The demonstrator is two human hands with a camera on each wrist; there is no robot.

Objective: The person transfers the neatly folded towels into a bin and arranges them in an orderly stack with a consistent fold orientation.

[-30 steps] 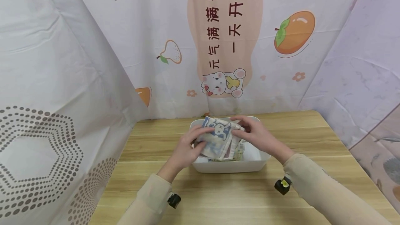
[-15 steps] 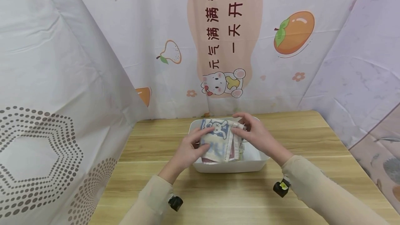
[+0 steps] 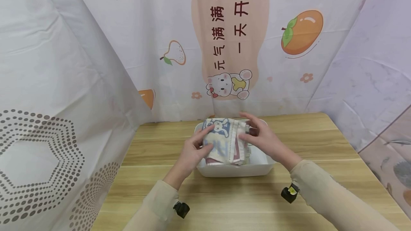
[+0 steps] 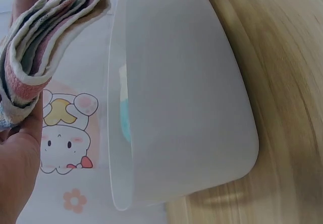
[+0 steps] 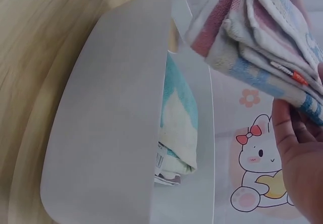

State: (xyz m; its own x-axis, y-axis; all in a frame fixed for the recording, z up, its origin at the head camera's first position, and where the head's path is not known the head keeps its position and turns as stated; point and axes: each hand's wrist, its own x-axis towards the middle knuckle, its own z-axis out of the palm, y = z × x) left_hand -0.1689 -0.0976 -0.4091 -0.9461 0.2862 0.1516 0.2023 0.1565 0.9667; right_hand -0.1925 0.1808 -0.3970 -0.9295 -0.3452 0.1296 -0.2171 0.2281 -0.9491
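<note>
A folded towel (image 3: 221, 140), with a blue bear print on cream and pink edges below, is held up over a white plastic bin (image 3: 237, 171). My left hand (image 3: 192, 154) grips its left side, thumb in front. On the right side my right hand (image 3: 264, 138) pinches the edge between thumb and fingers. Several stacked layers of the towel (image 4: 35, 57) show in the left wrist view; I cannot tell whether they are one towel or more. Inside the bin lies another towel (image 5: 179, 113), teal and cream, with a barcode label beside it.
The bin stands on a wood-grain table (image 3: 231, 202) near its back edge. Behind hangs a printed curtain (image 3: 173, 92) with fruit, a bunny and writing. More curtain (image 3: 64, 63) closes off the left side. Each wrist carries a small black camera (image 3: 181, 209).
The towel has been turned from a tilt to nearly level, its print now facing up and forward. Both hands keep hold of it, shifting only slightly.
</note>
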